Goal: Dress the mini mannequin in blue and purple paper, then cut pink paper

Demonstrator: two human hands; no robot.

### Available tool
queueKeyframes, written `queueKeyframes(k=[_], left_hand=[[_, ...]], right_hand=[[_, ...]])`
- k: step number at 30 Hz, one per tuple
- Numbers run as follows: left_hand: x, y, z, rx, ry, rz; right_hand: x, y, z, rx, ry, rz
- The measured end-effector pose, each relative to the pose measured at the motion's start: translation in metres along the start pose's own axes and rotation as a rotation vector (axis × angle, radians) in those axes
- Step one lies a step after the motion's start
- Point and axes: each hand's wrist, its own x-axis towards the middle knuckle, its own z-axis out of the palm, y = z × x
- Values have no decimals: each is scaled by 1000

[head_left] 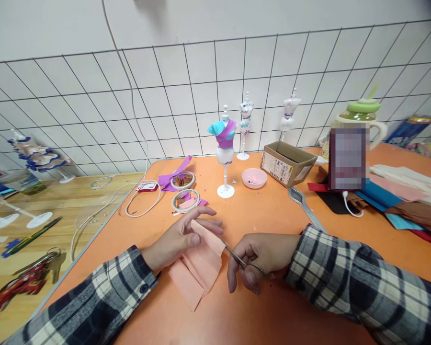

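My left hand (187, 237) grips a folded sheet of peach crepe paper (197, 263) near its upper edge, thumb on top and fingers behind. The paper's lower corner hangs towards the orange tabletop. My right hand (253, 261) is closed round the handles of a small pair of metal scissors (237, 257). Their tips meet the right edge of the paper; whether the blades are apart is too small to tell. Beyond my hands stands a small white dress form (225, 153) on a round base, its chest wrapped in turquoise and purple paper.
Two tape rolls (186, 200) lie by purple scraps (168, 182) at left. A pink bowl (254, 178), cardboard box (287, 165) and more dress forms (246, 124) stand behind. A phone (347, 158), green-lidded jug (362, 112) and paper sheets (398, 189) are at right; a cable (129, 81) hangs left.
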Motion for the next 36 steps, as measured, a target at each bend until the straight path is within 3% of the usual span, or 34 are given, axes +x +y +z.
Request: queueKeyframes(k=[5, 11, 16, 23, 27, 32, 36], left_hand=[[0, -6, 0, 38, 13, -139], [1, 1, -1, -207, 23, -228], [2, 0, -1, -366, -122, -311], [4, -1, 3, -223, -56, -229], [3, 2, 3, -169, -131, -215], [2, 5, 5, -129, -101, -207], [3, 5, 5, -85, -192, -182]], right_hand=[[1, 0, 1, -22, -4, -16], [3, 0, 2, -13, -40, -24], [5, -2, 6, -26, 30, -58], [8, -4, 7, -41, 21, -82], [8, -6, 8, -5, -9, -88], [7, -7, 7, -31, -38, -104], [7, -9, 8, -79, -41, -89]])
